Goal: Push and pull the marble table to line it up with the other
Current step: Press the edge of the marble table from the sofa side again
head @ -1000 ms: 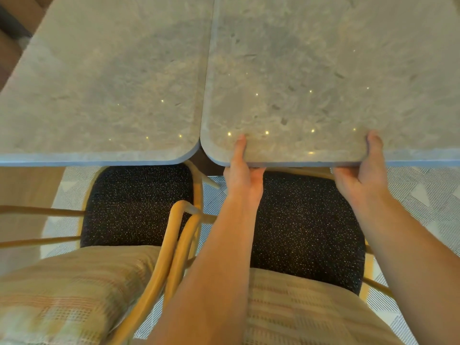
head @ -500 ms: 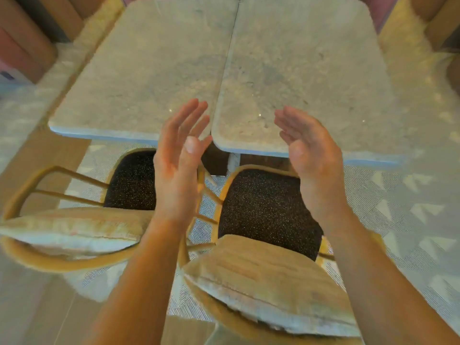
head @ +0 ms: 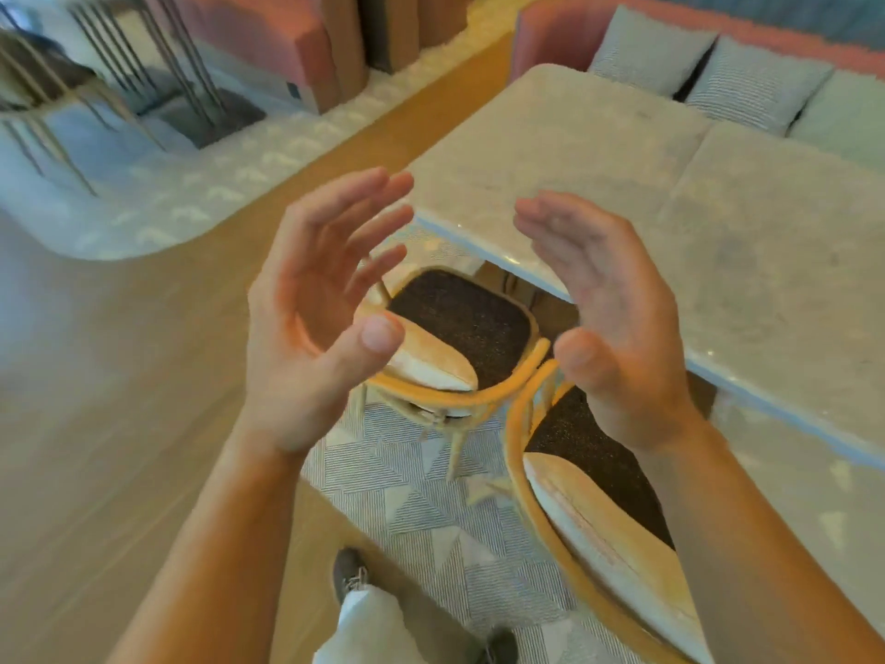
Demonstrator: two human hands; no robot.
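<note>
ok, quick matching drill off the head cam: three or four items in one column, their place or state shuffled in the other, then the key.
Items
1. left hand
2. marble table
3. chair seat
4. striped cushions

Places or states
A. dark speckled, partly tucked under the tabletop edge
B. open, palm inward, holding nothing
C. on the pink bench beyond the tables
D. butted against a second top at a seam

Pairs: 1-B, 2-D, 3-A, 4-C
</note>
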